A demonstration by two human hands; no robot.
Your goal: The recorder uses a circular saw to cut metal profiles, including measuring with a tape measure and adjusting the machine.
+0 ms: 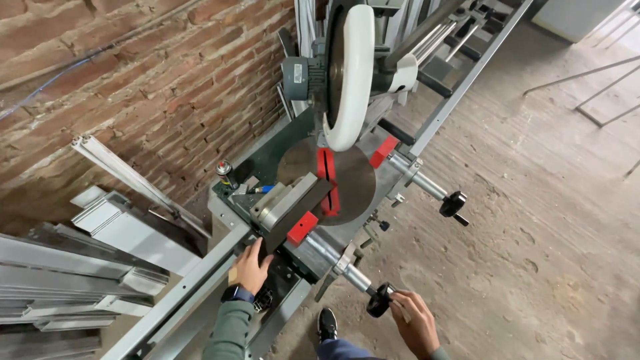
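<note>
Clamping a dark metal bar (293, 210) on a chop saw (347, 73) here, up against a brick wall (133, 80). Bar sits on the saw table (353, 177), near-left of the round insert, angled toward the red slot (327, 180) under the raised white blade guard.

Best bet for this bit, probably: keep the bar pushed flat against the fence and don't let it creep while the clamp snugs up. Small turns on the knob, then a wiggle test. Fingers well away from the slot line.

Left hand (252, 267): fingers curled over the near end of the bar, pressing it down, watch on the wrist. Gripping, not loose.

Right hand (412, 320): closed round the black knob (380, 300) at the near end of the clamp rod (333, 260), fingertips pinching it. Looks like a turning grip, though can't swear how tight.

Second clamp knob (453, 203) further right, untouched. Red clamp pad (302, 228) right beside the bar; touching or not, hard to say. Stack of pale metal profiles (73, 267) on the left, bare dusty floor (547, 220) on the right. Spray can (225, 173) at the back by the wall.
</note>
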